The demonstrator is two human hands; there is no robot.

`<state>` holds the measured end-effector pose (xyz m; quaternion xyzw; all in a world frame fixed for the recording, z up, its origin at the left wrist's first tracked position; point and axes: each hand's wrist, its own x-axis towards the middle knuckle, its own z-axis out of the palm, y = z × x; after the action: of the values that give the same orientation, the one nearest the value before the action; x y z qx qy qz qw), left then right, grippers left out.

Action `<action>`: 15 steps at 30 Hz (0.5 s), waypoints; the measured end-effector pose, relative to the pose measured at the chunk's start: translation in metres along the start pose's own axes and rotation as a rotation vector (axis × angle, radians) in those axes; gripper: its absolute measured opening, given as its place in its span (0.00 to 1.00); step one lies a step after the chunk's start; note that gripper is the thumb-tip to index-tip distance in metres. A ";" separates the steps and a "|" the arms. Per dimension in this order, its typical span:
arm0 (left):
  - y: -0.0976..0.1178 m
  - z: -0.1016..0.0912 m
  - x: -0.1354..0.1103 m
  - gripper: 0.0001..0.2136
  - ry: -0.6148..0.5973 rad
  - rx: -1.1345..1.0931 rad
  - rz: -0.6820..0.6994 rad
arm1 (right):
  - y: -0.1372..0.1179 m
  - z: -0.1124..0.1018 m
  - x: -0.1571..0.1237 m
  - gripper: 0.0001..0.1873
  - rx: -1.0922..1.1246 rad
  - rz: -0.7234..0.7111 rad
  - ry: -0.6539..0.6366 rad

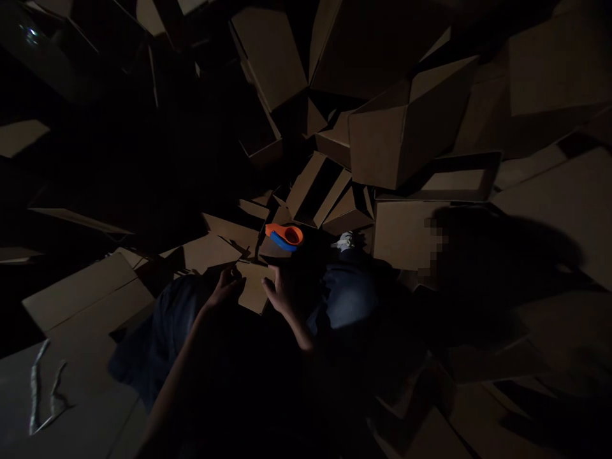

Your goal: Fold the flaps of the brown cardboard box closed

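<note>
Between my hands, low in the middle of the head view, is a small cardboard box (253,290), its flat tan face turned toward me. The fingers of my left hand (225,288) are curled at its left edge. On the opposite side, my right hand (280,292) grips the right edge, thumb on the near face and forefinger along the top. Just beyond the box lies an orange and blue tape dispenser (285,237), resting on dark cardboard. Deep shadow hides the undersides of both hands and the box's lower part.
Cardboard boxes (382,143), many with raised flaps, crowd the front and right. My denim-covered knees (351,296) flank the work, with a white shoe (348,240) ahead. A larger carton (86,296) and twisted pale strips (36,389) lie left. A dark shadow covers the right side.
</note>
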<state>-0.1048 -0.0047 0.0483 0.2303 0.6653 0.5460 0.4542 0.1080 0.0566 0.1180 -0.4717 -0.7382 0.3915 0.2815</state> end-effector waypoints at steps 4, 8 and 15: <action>0.003 0.001 0.002 0.24 0.056 0.003 0.016 | 0.000 0.002 -0.001 0.22 -0.020 -0.005 0.008; 0.005 0.005 -0.006 0.30 0.061 0.007 -0.010 | -0.003 0.004 0.000 0.22 -0.051 -0.009 0.007; 0.005 0.001 -0.008 0.31 0.003 -0.051 -0.040 | -0.003 0.005 0.001 0.23 -0.083 -0.006 -0.009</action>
<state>-0.1009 -0.0092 0.0557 0.2046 0.6562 0.5541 0.4696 0.1024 0.0550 0.1178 -0.4788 -0.7566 0.3618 0.2596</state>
